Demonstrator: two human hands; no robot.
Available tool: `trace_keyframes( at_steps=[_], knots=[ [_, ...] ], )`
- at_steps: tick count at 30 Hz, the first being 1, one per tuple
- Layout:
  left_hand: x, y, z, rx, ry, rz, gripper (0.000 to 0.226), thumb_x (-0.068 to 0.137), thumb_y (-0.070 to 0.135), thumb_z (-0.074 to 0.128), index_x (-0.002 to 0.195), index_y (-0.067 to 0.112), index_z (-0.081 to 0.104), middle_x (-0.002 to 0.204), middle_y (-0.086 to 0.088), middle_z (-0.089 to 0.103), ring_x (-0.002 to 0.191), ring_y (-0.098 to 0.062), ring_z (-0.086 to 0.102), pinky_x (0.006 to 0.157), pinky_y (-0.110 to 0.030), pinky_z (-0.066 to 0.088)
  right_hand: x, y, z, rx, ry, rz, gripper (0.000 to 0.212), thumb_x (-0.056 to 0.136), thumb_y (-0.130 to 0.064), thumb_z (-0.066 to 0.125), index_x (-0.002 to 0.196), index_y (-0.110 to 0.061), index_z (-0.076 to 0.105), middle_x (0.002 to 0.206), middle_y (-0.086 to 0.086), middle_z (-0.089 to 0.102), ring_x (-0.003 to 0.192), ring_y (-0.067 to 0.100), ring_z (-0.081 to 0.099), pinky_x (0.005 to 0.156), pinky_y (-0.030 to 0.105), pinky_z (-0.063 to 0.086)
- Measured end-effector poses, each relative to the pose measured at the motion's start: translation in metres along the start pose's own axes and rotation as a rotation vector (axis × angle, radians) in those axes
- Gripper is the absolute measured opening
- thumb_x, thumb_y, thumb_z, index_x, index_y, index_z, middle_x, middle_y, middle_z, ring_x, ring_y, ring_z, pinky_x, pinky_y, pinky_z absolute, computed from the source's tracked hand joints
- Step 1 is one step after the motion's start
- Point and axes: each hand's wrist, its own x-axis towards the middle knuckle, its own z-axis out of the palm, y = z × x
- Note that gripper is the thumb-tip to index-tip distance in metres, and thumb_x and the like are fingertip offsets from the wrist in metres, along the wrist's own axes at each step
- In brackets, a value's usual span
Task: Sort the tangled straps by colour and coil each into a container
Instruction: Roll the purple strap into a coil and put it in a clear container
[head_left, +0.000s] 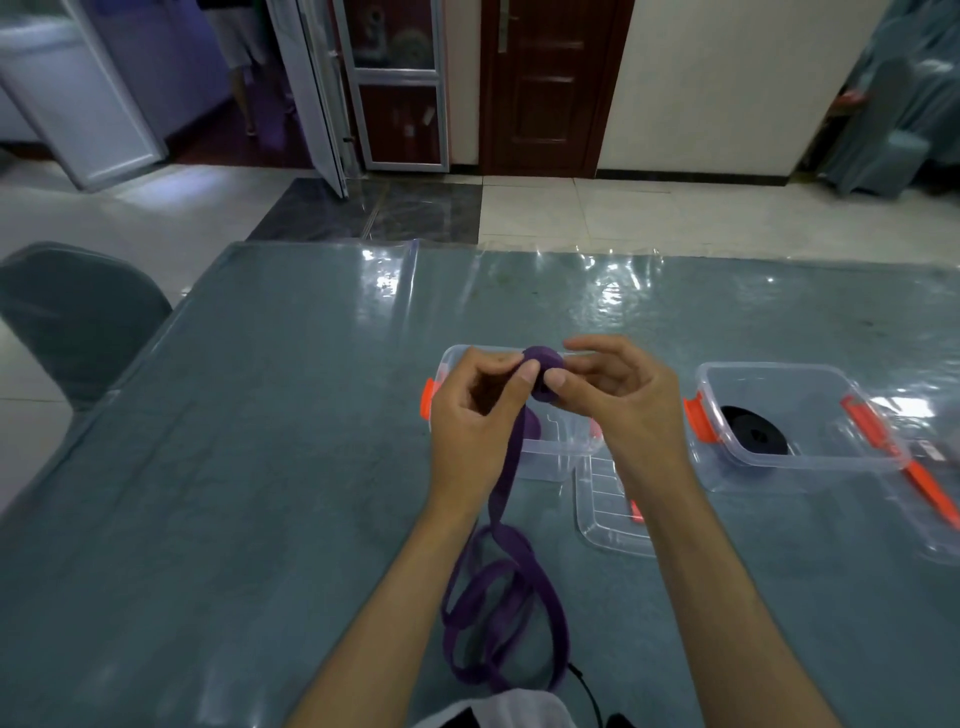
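Observation:
A purple strap (506, 587) lies in loose loops on the table near my body and rises between my hands. Its upper end is wound into a small tight purple roll (540, 364). My left hand (478, 410) pinches the roll and the strap from the left. My right hand (613, 384) holds the roll from the right with thumb and fingers. Both hands hover over a clear container with orange clips (447, 364). To the right, a second clear container (841, 452) holds a coiled black strap (753, 431).
A clear lid (602, 514) lies flat under my right wrist. Another lid with an orange clip (924, 488) sits at the right edge. The table (260, 467) has a teal cloth under glossy plastic. A covered chair (78, 317) stands at the left.

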Motion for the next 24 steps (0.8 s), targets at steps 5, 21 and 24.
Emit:
trace_keyframes(
  at_steps=[5, 21, 24],
  knots=[
    [0.009, 0.013, -0.006, -0.035, -0.127, -0.014, 0.022, 0.097, 0.018, 0.075, 0.112, 0.033, 0.079, 0.114, 0.001, 0.079, 0.111, -0.019, 0.075, 0.095, -0.027, 0.058, -0.002, -0.002, 0.005, 0.101, 0.001, 0.010, 0.020, 0.081, -0.022, 0.090, 0.093, -0.015, 0.076, 0.108, 0.014, 0.080, 0.103, 0.033, 0.078, 0.086, 0.045, 0.065],
    [0.036, 0.049, -0.017, 0.006, -0.202, 0.126, 0.033, 0.099, 0.017, 0.073, 0.128, 0.032, 0.072, 0.121, 0.004, 0.076, 0.114, -0.017, 0.072, 0.094, -0.021, 0.056, 0.020, -0.037, 0.025, 0.089, -0.002, -0.086, 0.019, 0.077, -0.021, 0.090, 0.080, -0.021, 0.070, 0.103, 0.010, 0.079, 0.101, 0.031, 0.078, 0.088, 0.047, 0.064],
    [0.034, 0.048, -0.020, -0.002, -0.118, 0.154, 0.026, 0.096, 0.018, 0.078, 0.114, 0.036, 0.072, 0.111, 0.003, 0.077, 0.105, -0.017, 0.075, 0.088, -0.020, 0.057, 0.017, -0.035, 0.023, 0.040, -0.034, -0.057, 0.026, 0.077, -0.029, 0.092, 0.089, -0.018, 0.072, 0.095, 0.009, 0.078, 0.096, 0.031, 0.078, 0.085, 0.045, 0.065]
  ],
)
